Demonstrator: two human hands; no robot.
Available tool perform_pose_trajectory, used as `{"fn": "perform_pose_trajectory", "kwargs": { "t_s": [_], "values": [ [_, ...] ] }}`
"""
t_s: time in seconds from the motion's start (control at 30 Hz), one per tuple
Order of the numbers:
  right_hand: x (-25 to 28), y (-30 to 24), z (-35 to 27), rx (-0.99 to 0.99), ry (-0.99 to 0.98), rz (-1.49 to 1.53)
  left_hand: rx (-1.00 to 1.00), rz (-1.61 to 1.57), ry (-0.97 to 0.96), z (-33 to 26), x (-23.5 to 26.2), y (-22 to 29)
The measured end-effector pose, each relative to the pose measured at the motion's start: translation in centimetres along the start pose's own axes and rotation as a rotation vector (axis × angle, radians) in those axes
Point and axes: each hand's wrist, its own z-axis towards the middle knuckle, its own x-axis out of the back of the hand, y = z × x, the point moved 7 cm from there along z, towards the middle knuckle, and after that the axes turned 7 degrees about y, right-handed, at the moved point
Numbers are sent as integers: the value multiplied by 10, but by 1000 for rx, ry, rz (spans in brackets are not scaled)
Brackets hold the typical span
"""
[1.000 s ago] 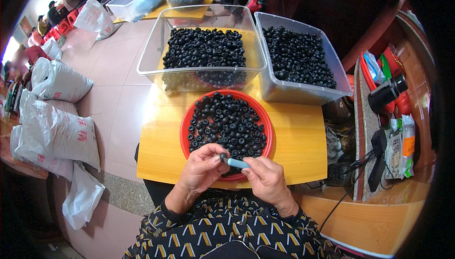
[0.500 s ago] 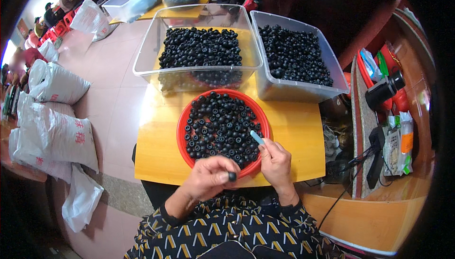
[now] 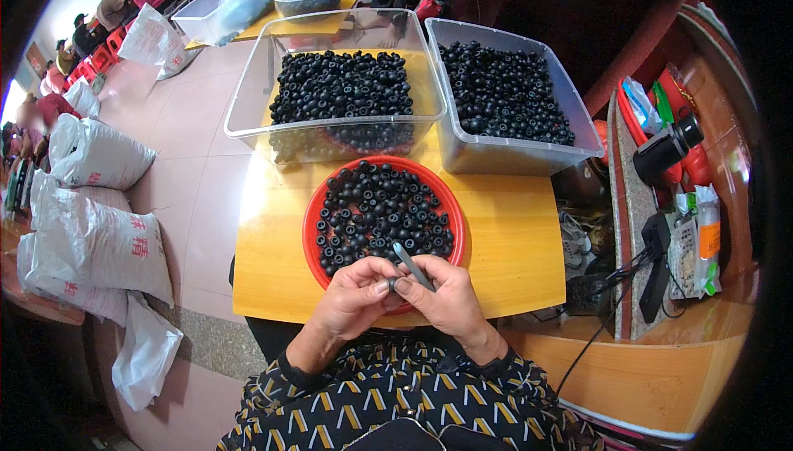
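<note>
Just over the near rim of a red round basin (image 3: 311, 240), my two hands meet. Between the thumb and fingers of my left hand (image 3: 351, 298) is a small round black part (image 3: 392, 284), partly hidden by the fingertips. My right hand (image 3: 454, 302) grips a slim grey-blue stick-like tool (image 3: 415, 268), its pale tip pointing up and away; whether it has a blade I cannot tell. The right thumb touches or nearly touches the black part. Many loose black parts (image 3: 380, 207), ball-like with a hollow ring opening, lie in the basin.
Behind the basin on the yellow table (image 3: 512, 244) stand two clear plastic bins, a left bin (image 3: 239, 121) and a right bin (image 3: 591, 152), both holding black parts. White sacks (image 3: 103, 236) line the floor at left. A black cup-like object (image 3: 669, 149) and cables lie at right.
My hands have come together over the basin's near edge. The right hand moved left with the tool, and the left hand brought the black part up to it. The view shifted slightly.
</note>
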Motion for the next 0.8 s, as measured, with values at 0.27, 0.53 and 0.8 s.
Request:
{"fn": "perform_pose_trajectory", "kwargs": {
  "t_s": [0.27, 0.53, 0.8],
  "values": [
    [7, 13, -1, -55, -56, -12, 49, 28, -21, 2, 3, -8],
    [15, 14, -3, -47, -54, 86, 62, 31, -56, 7, -3, -12],
    [50, 28, -8, -132, 92, 160, -138, 317, 125, 38, -15, 65]
  ]
}}
